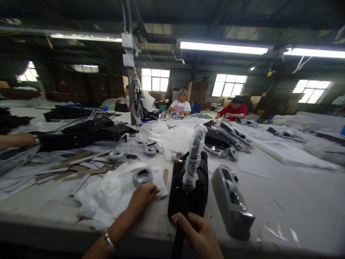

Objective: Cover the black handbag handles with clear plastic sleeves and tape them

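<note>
A black handbag stands upright at the table's near edge, its handle wrapped in clear plastic film. My right hand is closed around the bag's black strap just below the bag. My left hand reaches left of the bag, its fingers curled onto a sheet of white tissue paper. A coil of grey cord lies on that paper just beyond my fingers.
A grey tape dispenser sits right of the bag. Cardboard strips, more cord coils and black bags cover the left. Another person's hand rests at far left. Two people work at the table's far end. A pole rises mid-table.
</note>
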Demonstrator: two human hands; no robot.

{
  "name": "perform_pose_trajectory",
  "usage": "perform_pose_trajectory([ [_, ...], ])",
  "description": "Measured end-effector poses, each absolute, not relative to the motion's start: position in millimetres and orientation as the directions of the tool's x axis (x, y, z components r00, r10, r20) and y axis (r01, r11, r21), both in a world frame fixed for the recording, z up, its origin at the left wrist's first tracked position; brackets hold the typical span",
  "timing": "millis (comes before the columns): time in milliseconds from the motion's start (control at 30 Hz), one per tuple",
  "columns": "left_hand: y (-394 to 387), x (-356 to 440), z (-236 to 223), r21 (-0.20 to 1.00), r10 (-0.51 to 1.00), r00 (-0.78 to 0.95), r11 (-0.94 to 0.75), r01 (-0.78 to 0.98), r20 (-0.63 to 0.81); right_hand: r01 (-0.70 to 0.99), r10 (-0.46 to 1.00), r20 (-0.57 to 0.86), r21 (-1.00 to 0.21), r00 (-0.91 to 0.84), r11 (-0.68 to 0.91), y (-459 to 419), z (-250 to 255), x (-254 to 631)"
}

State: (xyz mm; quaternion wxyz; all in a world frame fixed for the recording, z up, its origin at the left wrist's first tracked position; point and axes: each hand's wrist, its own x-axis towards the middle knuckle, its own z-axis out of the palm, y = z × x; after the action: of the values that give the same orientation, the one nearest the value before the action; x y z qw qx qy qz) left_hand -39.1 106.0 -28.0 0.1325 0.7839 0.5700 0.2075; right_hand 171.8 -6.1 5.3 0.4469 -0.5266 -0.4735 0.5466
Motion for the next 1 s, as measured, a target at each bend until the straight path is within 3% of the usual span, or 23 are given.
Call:
perform_pose_trajectory([
  [167,89,-53,-21,0.479,0.938,0.251,-0.338,0.810,0.238,-0.062,0.983,-0.167,-0.983,-0.074,-0.172,-4,5,170],
  [400,67,-62,-13,0.434,0.960,0.051,-0.172,0.884,0.277,-0.144,0.968,-0.226,-0.960,-0.105,-0.240,-4,3,163],
  [767,66,-69,-24,0.491,0.908,0.374,-0.416,0.765,0.186,-0.192,0.970,-0.226,-0.951,-0.092,-0.240,-5,2,157],
  [1000,62,-70,-16,0.498,0.916,0.114,-0.310,0.810,0.384,-0.257,0.973,-0.217,-0.939,-0.076,-0.230,0,-2,149],
])
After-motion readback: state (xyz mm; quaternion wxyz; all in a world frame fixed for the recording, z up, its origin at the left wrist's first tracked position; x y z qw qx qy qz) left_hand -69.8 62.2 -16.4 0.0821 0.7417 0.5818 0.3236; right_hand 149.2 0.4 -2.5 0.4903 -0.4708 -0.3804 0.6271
